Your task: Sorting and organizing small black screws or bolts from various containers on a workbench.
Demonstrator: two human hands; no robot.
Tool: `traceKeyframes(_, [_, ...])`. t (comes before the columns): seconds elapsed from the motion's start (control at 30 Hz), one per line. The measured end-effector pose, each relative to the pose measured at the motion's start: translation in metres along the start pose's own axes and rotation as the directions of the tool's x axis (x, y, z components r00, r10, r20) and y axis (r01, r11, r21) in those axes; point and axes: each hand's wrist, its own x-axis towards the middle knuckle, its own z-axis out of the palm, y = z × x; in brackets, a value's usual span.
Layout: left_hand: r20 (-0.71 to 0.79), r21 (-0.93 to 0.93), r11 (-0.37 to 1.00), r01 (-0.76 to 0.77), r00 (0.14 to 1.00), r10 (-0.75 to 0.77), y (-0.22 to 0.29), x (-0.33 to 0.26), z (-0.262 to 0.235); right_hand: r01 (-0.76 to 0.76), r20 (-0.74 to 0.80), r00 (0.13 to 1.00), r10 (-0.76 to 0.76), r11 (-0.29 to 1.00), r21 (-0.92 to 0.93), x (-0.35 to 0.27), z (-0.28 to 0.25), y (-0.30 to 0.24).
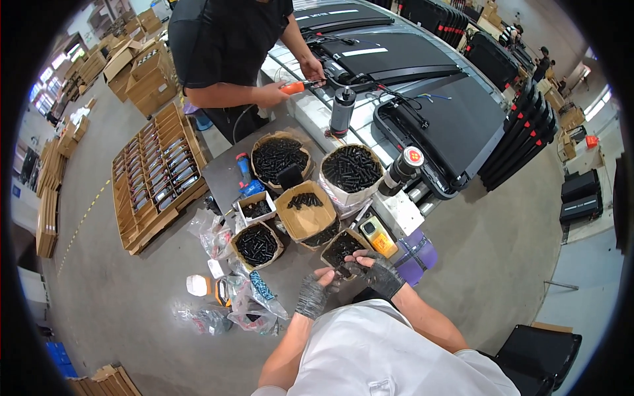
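Note:
Grey fingerless wraps cover both my hands, which are close together over the near edge of a small cardboard box (327, 253) of small black parts. My left hand (316, 292) is closed, thumb against fingers. To its right, my right hand (379, 273) is closed too, its thumb and fingertips pinched at the box's rim. Whatever small piece sits between the fingertips is too small to make out. Beyond the hands stands an open cardboard box (305, 221) with a few black pieces inside. A phone (378, 236) in a yellow-and-white case lies right of the small box.
Boxes of black cylindrical pieces (281, 158) (351, 168) (256, 245) crowd the table. A blue-red power screwdriver (246, 173) lies left. Plastic bags (254, 310) hang near the left edge. Across, a co-worker (231, 53) uses an orange tool (294, 87) beside black panels (403, 59).

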Motion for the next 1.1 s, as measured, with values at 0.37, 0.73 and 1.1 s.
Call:
traceKeyframes(0.37, [0.041,0.033,0.999,-0.025,0.999,0.023,0.004,-0.003,0.006,0.064,-0.092,0.993,-0.078,0.988,-0.141,0.002,0.004,-0.001])
traceKeyframes(0.73, [0.038,0.142,0.987,-0.075,0.997,0.070,0.001,0.003,0.011,-0.072,-0.091,0.993,0.073,0.997,0.013,-0.004,0.021,-0.002])
traceKeyframes(1.1, [0.013,0.191,0.980,-0.051,0.999,0.049,0.005,0.002,0.019,-0.045,-0.021,0.999,0.044,0.998,-0.033,-0.002,0.027,0.004])
